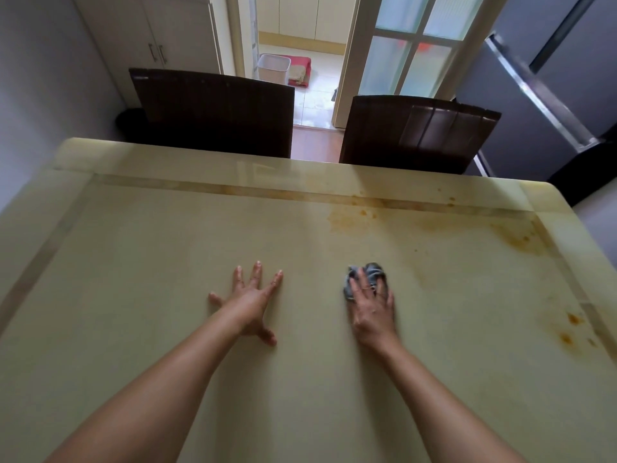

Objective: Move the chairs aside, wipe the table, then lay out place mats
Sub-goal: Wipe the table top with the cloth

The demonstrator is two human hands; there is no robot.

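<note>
The right hand (370, 307) lies lower right of the frame's centre. Its fingers are bent over a crumpled grey-blue cloth (365, 279), gripping it and pressing it onto the glossy cream stone-look table (140, 269). Most of the cloth bunches out past the fingertips. The left hand (248, 304), just left of centre, holds nothing. Its fingers are straight and splayed and the palm lies flat on the tabletop, seemingly as a brace.

The task looks to be in its middle step, the wiping, and that step seems far from finished. Orange-brown stains (521, 238) show towards the right edge of the frame. There are more spots lower down the right side and a fainter smear above the cloth, near the table's pale inlaid border. The cloth sits well apart from the right-edge stains, so that stretch probably remains to be cleaned. The left half of the tabletop looks free of marks.

As for the chairs, one dark brown slatted chair (213, 111) stands at upper centre-left and a second dark brown chair (417, 132) at upper centre-right. Both stand close against the table's far edge. Whether they have been shifted at all cannot be told, and any chairs on the near side are out of view. No place mats appear anywhere, so that last step is judged not yet begun.
</note>
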